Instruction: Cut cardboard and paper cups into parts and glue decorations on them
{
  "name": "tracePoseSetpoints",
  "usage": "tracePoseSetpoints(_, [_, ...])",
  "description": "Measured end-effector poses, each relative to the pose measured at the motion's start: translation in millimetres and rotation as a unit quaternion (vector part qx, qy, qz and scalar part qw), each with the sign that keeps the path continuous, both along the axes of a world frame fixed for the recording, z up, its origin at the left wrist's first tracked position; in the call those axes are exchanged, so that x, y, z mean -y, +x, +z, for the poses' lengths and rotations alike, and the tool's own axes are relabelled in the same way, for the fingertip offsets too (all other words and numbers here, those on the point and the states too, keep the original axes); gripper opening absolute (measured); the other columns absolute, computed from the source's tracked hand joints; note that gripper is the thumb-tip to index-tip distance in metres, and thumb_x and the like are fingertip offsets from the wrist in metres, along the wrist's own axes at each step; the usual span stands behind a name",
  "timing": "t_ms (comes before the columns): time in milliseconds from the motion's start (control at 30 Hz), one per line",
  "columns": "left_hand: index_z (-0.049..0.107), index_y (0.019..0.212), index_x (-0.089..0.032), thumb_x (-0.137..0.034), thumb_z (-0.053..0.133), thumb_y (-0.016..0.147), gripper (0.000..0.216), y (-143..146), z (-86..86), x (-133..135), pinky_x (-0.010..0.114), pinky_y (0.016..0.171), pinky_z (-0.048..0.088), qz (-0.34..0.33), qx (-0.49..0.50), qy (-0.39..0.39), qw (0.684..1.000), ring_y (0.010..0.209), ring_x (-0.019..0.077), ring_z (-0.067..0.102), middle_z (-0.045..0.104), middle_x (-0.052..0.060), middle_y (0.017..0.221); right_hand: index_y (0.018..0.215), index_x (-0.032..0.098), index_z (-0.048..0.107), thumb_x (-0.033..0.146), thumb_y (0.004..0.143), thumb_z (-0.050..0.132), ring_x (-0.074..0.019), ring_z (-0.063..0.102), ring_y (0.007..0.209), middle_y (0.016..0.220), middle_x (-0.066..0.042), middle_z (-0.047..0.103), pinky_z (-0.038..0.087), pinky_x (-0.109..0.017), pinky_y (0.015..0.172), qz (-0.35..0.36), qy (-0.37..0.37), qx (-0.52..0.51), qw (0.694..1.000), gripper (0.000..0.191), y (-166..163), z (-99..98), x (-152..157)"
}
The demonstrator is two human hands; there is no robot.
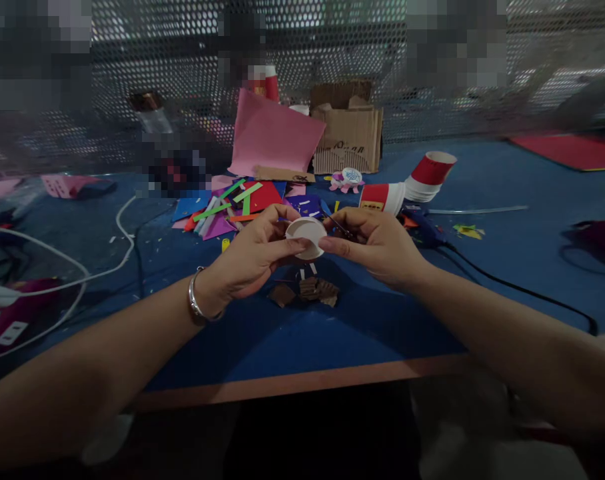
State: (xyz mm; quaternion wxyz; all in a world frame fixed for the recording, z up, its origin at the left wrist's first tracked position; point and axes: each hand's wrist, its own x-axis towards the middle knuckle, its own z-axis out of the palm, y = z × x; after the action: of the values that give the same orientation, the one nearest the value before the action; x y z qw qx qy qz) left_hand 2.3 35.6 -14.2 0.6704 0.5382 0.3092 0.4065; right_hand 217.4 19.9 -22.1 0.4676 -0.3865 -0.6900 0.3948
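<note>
Forearms slant inward to a white disc

Both wrists are raised above the blue table, the hands turned to face each other. The left hand is clamped on the disc, thumb laid flat across its face, fingers bent behind. The right hand pinches the opposite rim, its thumb pointing left. Held mid-air near the centre, the disc tilts toward the camera, above brown cardboard scraps.
</note>
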Motion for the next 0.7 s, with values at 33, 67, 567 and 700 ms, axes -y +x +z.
tracePoseSetpoints(33, [0.058, 0.1, -0.019, -0.017, 0.091, 0.071, 0.044, 0.2, 0.6, 1.2, 0.025, 0.077, 0.053, -0.006, -0.008, 0.005, 1.0, 0.084, 0.0119, 0.066, 0.069, -0.001, 0.093, 0.094, 0.016, 0.076, 0.058, 0.072, 0.091, -0.0138, 0.053, 0.071, 0.082, -0.001, 0.065, 0.043, -0.028, 0.065, -0.003, -0.005, -0.002, 1.0, 0.049, 0.0, -0.2, 0.1])
tracePoseSetpoints(67, [0.061, 0.098, -0.018, -0.017, 0.092, 0.071, 0.041, 0.1, 0.8, 2.0, 0.024, 0.077, 0.052, -0.015, -0.018, 0.011, 1.0, 0.083, 0.0113, 0.064, 0.068, -0.001, 0.092, 0.094, 0.016, 0.077, 0.057, 0.073, 0.091, -0.0132, 0.052, 0.07, 0.081, -0.001, 0.064, 0.042, -0.028, 0.064, -0.003, -0.01, -0.004, 1.0, 0.048, 0.1, -0.1, 0.3])
tracePoseSetpoints(567, [0.07, 0.088, -0.014, -0.032, 0.09, 0.078, 0.028, -12.1, 7.9, -7.5, 0.032, 0.071, 0.064, -0.12, -0.01, -0.115, 0.986, 0.08, 0.0167, 0.067, 0.068, 0.004, 0.086, 0.088, 0.016, 0.075, 0.053, 0.082, 0.085, -0.0076, 0.038, 0.057, 0.065, 0.006, 0.052, 0.031, -0.026, 0.054, 0.06, -0.065, -0.027, 0.996, 0.039, -1.4, 8.0, 3.8])
tracePoseSetpoints(700, [0.067, 0.083, -0.014, -0.026, 0.085, 0.082, 0.021, -7.8, 6.8, -6.8, 0.028, 0.07, 0.065, -0.089, 0.026, -0.114, 0.989, 0.077, 0.015, 0.069, 0.068, 0.002, 0.083, 0.085, 0.016, 0.073, 0.053, 0.079, 0.088, -0.0064, 0.035, 0.054, 0.061, 0.007, 0.048, 0.025, -0.026, 0.049, 0.063, -0.086, -0.06, 0.992, 0.04, 0.0, 7.4, 3.6])
